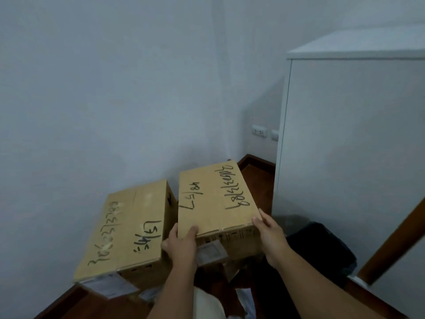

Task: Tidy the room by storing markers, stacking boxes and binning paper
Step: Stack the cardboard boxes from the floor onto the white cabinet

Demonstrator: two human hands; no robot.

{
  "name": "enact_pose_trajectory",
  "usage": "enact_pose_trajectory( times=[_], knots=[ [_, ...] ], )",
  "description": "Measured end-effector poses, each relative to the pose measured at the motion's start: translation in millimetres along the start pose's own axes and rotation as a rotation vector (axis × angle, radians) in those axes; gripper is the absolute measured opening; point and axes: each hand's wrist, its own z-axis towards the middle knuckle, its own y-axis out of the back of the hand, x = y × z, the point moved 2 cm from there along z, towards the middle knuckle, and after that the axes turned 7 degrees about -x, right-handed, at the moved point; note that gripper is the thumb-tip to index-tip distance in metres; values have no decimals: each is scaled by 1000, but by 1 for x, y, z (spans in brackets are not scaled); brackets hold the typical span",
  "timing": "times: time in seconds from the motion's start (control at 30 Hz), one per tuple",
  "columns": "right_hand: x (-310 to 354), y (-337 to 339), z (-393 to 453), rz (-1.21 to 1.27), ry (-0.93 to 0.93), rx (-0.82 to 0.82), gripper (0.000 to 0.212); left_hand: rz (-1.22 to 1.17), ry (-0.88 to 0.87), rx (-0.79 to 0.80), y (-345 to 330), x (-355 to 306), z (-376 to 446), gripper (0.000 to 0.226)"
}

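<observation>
I hold a brown cardboard box with black handwriting on its top. My left hand grips its near left corner, thumb on top. My right hand grips the near right corner. The box is lifted and slightly tilted. To its left stands a second cardboard box, also marked with black writing, close to the wall on the floor. The two boxes sit side by side, almost touching.
A tall white cabinet stands at the right. A dark bin with a black liner sits at its foot. The white wall lies right behind the boxes, over a brown wooden floor. A wall socket is in the corner.
</observation>
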Motion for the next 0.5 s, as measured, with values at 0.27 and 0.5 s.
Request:
enact_pose_trajectory(
  times=[0.27, 0.5],
  knots=[
    [63, -11, -32, 134, 91, 100, 46, -352, -93, -60, 13, -81, -28, 63],
    [199, -17, -96, 232, 589, 117, 42, -789, -375, 90, 24, -241, -97, 56]
  ],
)
